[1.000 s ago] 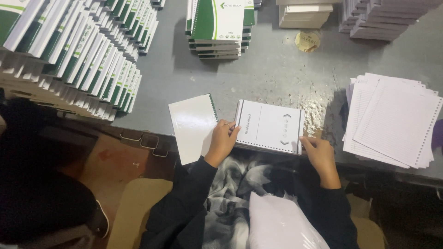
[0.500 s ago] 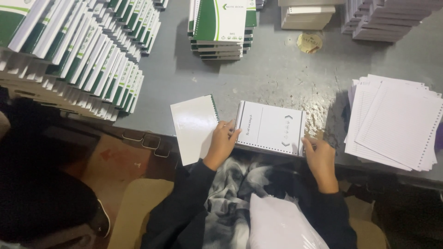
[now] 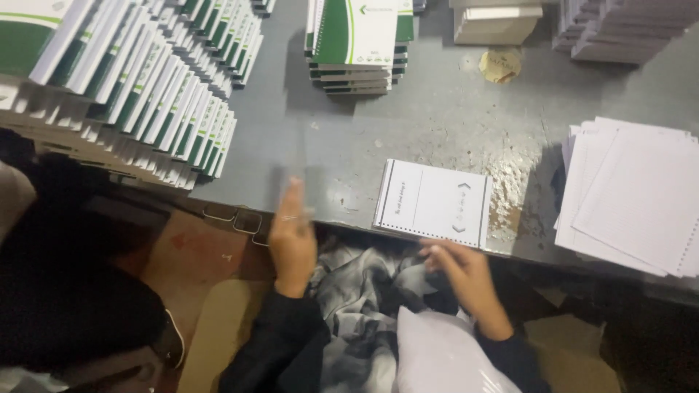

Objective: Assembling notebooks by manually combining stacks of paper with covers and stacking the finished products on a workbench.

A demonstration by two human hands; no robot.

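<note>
Grey metal table (image 3: 437, 116) is carrying all the stock. Rows of green-and-white notebooks (image 3: 145, 80) are leaning overlapped along the far left side, and a squared stack of the same notebooks (image 3: 357, 44) is sitting at the far edge near the middle. A pale box (image 3: 495, 22) and a crumpled brown scrap (image 3: 500, 64) are lying beside that stack. A fanned pile of white punched sheets (image 3: 633, 196) is occupying the right side, well apart from the hands, with its right part cut off by the frame. Nothing is standing between the hands and the near edge.

The left hand (image 3: 291, 233) is blurring heavily at the near edge, left of the middle; its fingers are extending flat, and a faint translucent smear above them is too blurred to identify, so its grip cannot be determined. The right hand (image 3: 466, 273) is sitting just below the near edge, fingers curling loosely, fingertips just beside the pad's lower edge; actual contact is not discernible. A dark figure at the lower left is hard to make out.

The white punched pad (image 3: 435, 202) is lying flat at the near edge, right of the middle, slightly rotated. Its face is showing ruled borders, a small decorative motif and a row of punched holes along the edge nearest the person.
</note>
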